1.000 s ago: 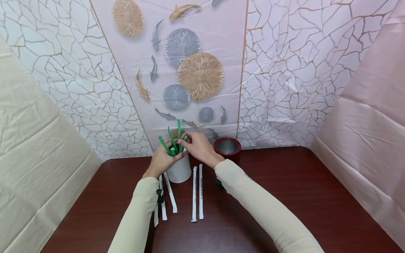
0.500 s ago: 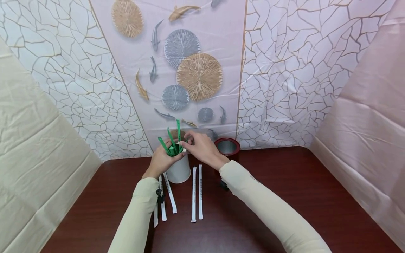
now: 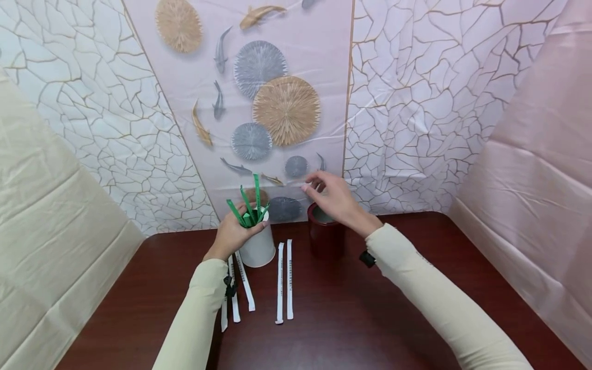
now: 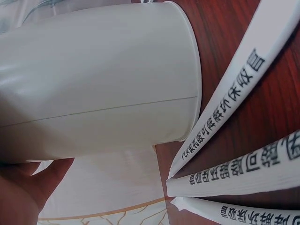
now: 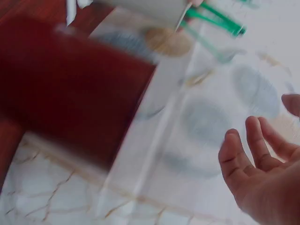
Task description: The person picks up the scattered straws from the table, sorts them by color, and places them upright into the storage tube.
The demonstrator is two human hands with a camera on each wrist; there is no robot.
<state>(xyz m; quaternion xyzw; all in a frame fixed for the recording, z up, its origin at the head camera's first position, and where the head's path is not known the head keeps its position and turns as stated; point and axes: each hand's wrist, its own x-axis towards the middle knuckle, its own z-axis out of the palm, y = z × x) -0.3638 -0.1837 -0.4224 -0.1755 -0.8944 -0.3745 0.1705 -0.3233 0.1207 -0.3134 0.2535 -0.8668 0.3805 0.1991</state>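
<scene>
My left hand [image 3: 233, 231] grips the upper part of a white cylindrical canister [image 3: 258, 249], fingers around its far side and thumb at the near rim. Several green wrapped straws [image 3: 248, 205] stick up out of it, leaning different ways. In the left wrist view, the canister wall [image 4: 103, 84] stands beside white wrapped straws [image 4: 225, 98] with black print. My right hand [image 3: 334, 196] is in the air above a dark red canister [image 3: 326, 239], its fingers loosely bent. In the right wrist view, the thumb and fingers of the right hand [image 5: 265, 173] are apart, holding nothing.
Two white wrapped straws [image 3: 284, 282] lie side by side between the canisters, and three more [image 3: 245, 282] lie by the left wrist. A patterned cloth [image 3: 393, 118] hangs behind the dark wooden table [image 3: 361, 318], with plain cloth at both sides.
My right hand has left the green straws and moved right, over the red canister. The left hand keeps its grip on the white canister. The head view has shifted slightly.
</scene>
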